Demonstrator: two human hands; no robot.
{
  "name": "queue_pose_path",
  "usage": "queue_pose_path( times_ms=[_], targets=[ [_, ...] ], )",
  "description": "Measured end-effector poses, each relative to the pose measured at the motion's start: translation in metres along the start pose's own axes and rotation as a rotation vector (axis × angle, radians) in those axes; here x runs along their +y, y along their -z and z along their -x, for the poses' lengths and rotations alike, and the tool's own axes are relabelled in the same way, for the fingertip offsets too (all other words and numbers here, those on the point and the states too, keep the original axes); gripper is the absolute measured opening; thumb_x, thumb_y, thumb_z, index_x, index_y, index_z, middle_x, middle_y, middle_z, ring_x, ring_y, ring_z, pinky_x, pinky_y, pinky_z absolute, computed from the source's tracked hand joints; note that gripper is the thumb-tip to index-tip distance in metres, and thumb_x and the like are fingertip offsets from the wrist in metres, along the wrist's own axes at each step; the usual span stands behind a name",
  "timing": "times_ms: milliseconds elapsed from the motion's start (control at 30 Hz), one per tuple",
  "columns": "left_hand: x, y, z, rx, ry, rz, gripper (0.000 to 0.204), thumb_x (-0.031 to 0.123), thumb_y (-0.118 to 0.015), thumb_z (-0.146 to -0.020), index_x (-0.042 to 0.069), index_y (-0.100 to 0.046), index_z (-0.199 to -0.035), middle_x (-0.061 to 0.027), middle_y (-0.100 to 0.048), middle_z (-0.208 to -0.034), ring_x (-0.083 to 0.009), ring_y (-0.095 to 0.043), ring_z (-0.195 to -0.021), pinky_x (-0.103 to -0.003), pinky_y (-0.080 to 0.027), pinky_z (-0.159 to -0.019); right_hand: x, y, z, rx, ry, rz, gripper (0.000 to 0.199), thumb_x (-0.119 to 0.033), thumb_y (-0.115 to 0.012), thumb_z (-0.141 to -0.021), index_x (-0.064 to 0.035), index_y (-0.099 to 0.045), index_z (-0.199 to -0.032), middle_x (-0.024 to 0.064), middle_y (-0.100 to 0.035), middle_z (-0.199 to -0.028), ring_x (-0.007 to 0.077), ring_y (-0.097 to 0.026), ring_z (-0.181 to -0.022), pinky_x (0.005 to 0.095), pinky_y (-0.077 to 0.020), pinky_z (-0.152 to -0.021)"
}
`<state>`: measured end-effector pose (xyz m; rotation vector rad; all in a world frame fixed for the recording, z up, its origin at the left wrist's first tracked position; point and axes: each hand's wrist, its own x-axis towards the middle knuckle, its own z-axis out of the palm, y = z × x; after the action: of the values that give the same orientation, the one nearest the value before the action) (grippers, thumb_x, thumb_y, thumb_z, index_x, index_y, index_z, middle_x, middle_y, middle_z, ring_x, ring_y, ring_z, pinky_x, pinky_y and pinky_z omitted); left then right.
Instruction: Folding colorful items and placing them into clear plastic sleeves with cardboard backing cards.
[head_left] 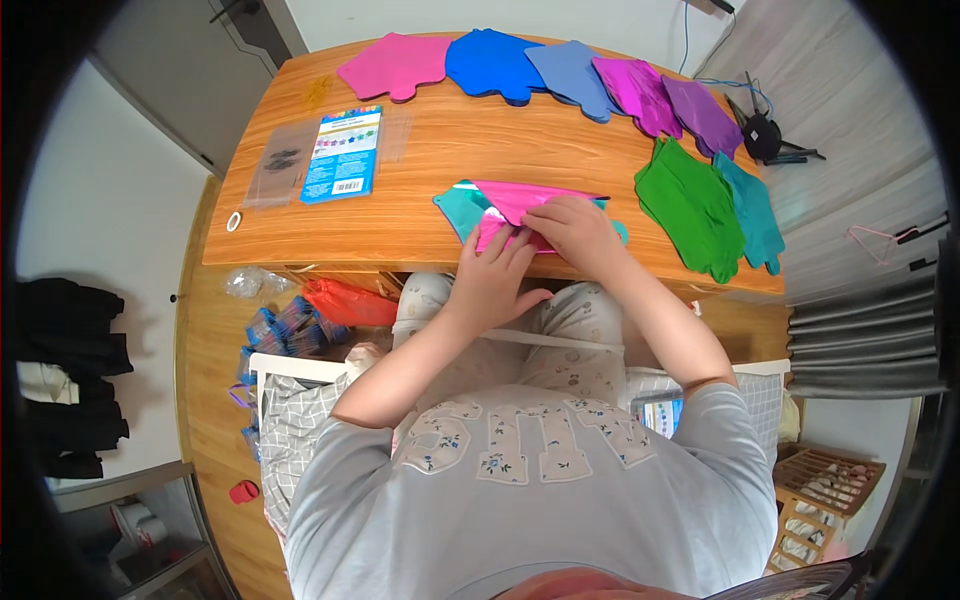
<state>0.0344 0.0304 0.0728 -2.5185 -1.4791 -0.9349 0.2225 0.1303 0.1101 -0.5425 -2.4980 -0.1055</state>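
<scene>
At the near edge of the desk lies a pink shiny foil piece (515, 196), partly folded, over a teal foil piece (457, 208) whose left end and right tip stick out. My left hand (490, 278) rests on the near side of the pink foil, fingers extended and thumb held apart. Beside it, my right hand (575, 232) has its fingers bent together at the fold of the pink foil, close to the left fingertips. A small dark spot shows between the two hands, too small to name. Both palms hide part of the foil.
Fanned stacks of flat shaped foil in pink (395, 66), blue (495, 66), grey-blue (575, 78), magenta (640, 95), purple (703, 113), green (690, 205) and teal (748, 215) line the desk (420, 140). Leftward lie a blue-white card (345, 155), clear bags (275, 165) and tape (234, 221).
</scene>
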Motion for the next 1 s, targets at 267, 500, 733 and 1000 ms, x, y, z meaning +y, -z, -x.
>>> queue_pose_path(
  times_ms=[267,500,733,1000],
  targets=[
    [0.001,-0.001,-0.001,0.068,-0.016,0.014,0.066,0.054,-0.079,-0.072,0.010,-0.063,-0.118,-0.0115,-0.054,-0.121,-0.0331,-0.051,-0.116,-0.060,-0.033,-0.109,0.006,-0.005,0.012,-0.037,-0.095,-0.149,0.026,-0.006,-0.069,-0.080,-0.0098,-0.073,-0.105,0.0076,-0.071,-0.103,0.0269,-0.066,-0.098,0.0394,-0.0537,-0.086],
    [-0.001,-0.002,0.003,0.029,-0.012,0.022,0.070,0.059,-0.078,-0.070,0.009,-0.063,-0.117,-0.0112,-0.053,-0.114,-0.0308,-0.051,-0.111,-0.062,-0.031,-0.111,-0.005,-0.005,0.012,-0.034,-0.102,-0.233,0.023,-0.006,-0.071,-0.078,-0.0088,-0.073,-0.101,0.0063,-0.070,-0.099,0.0266,-0.065,-0.095,0.0389,-0.0535,-0.085],
    [0.008,0.019,0.001,-0.030,0.021,-0.099,0.072,0.059,-0.078,-0.070,0.011,-0.063,-0.122,-0.0085,-0.054,-0.113,-0.0289,-0.051,-0.111,-0.064,-0.030,-0.111,-0.006,-0.008,0.010,-0.040,-0.065,-0.158,0.023,-0.008,-0.071,-0.075,-0.0080,-0.070,-0.098,0.0055,-0.068,-0.096,0.0256,-0.065,-0.093,0.0381,-0.0530,-0.082],
    [-0.003,0.021,0.018,0.016,0.022,0.088,0.069,0.047,-0.080,-0.074,0.004,-0.056,-0.122,-0.0122,-0.062,-0.118,-0.0321,-0.059,-0.111,-0.060,-0.030,-0.114,-0.011,-0.002,0.009,-0.126,-0.008,0.001,0.023,-0.012,-0.061,-0.080,-0.0099,-0.068,-0.101,0.0046,-0.067,-0.102,0.0237,-0.063,-0.099,0.0369,-0.0504,-0.088]
  ],
)
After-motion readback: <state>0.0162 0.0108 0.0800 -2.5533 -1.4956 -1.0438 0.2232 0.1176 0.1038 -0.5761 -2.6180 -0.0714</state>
